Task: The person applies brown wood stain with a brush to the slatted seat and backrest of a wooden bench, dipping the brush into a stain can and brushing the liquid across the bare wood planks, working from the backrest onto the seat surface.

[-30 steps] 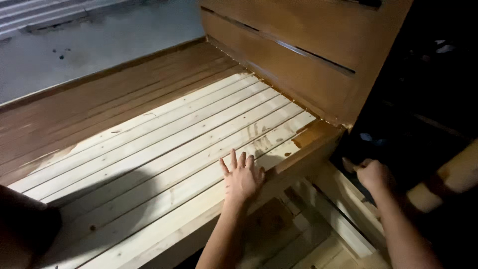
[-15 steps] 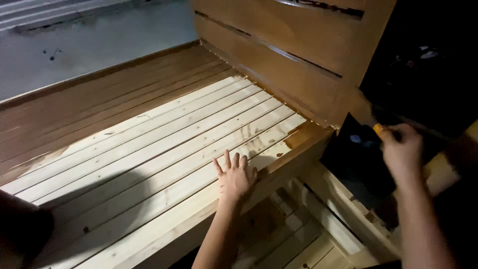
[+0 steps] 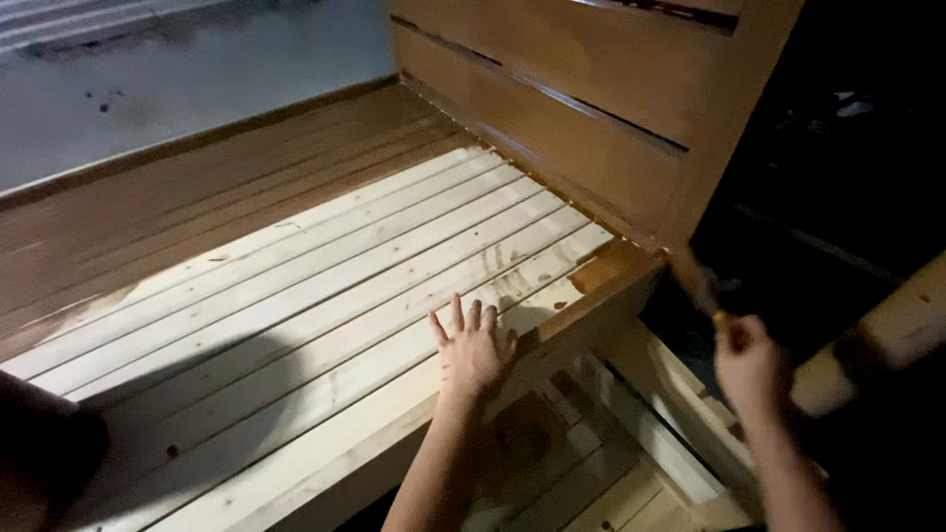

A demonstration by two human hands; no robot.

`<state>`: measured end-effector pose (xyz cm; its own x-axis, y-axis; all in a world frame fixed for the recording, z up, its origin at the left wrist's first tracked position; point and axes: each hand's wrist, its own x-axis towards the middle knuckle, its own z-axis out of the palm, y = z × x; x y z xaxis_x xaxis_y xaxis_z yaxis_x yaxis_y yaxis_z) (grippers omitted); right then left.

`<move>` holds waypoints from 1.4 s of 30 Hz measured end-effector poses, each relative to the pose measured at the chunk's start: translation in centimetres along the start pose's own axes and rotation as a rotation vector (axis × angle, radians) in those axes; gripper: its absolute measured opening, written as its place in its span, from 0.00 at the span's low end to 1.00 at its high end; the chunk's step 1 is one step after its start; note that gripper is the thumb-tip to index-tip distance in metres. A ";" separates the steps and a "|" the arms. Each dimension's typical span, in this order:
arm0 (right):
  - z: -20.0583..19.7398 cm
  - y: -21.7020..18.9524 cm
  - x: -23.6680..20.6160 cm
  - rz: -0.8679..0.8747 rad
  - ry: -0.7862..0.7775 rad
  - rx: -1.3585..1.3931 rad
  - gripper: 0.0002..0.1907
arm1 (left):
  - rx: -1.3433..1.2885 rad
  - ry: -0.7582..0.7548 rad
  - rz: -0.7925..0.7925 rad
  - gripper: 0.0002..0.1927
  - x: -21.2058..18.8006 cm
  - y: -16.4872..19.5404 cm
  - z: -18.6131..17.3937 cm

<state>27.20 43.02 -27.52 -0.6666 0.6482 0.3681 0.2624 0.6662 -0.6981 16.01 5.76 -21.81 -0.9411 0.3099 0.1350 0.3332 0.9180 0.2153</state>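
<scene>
My left hand [image 3: 473, 350] lies flat, fingers spread, on the pale bare slats of a wooden bench seat [image 3: 325, 305] near its front edge. My right hand [image 3: 751, 366] is raised to the right of the bench corner, closed on the handle of a paintbrush [image 3: 702, 288] whose dark, blurred bristles point up toward the brown-stained end panel [image 3: 581, 99]. The far slats [image 3: 197, 192] of the seat are stained brown; a brown patch also covers the front right corner [image 3: 616, 264].
A grey concrete floor [image 3: 197, 84] lies beyond the bench. Pale wooden boards [image 3: 631, 433] sit below the seat edge. A dark shape [image 3: 44, 463] fills the lower left corner. The right side is dark.
My right hand rose from low at the right up beside the bench corner, with the brush now showing. My left hand stayed flat on the slats.
</scene>
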 end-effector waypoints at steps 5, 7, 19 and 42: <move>3.0 2.1 -2.3 0.124 -0.071 0.048 0.11 | 0.013 0.001 -0.009 0.34 0.2 0.2 -0.4; 3.2 2.1 -1.2 0.008 -0.012 0.107 0.09 | 0.026 -0.027 -0.012 0.34 0.2 0.1 -0.4; 2.0 1.2 -0.2 -0.001 0.041 0.187 0.11 | 0.044 -0.050 -0.020 0.34 0.0 0.3 -0.4; -5.7 -3.6 4.9 0.061 -0.113 -0.180 0.14 | 0.017 0.056 -0.003 0.30 -0.1 0.2 0.0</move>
<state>26.99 45.91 -19.74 -0.7169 0.6507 0.2501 0.4185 0.6887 -0.5921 16.16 5.96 -21.80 -0.9373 0.2931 0.1885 0.3287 0.9232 0.1989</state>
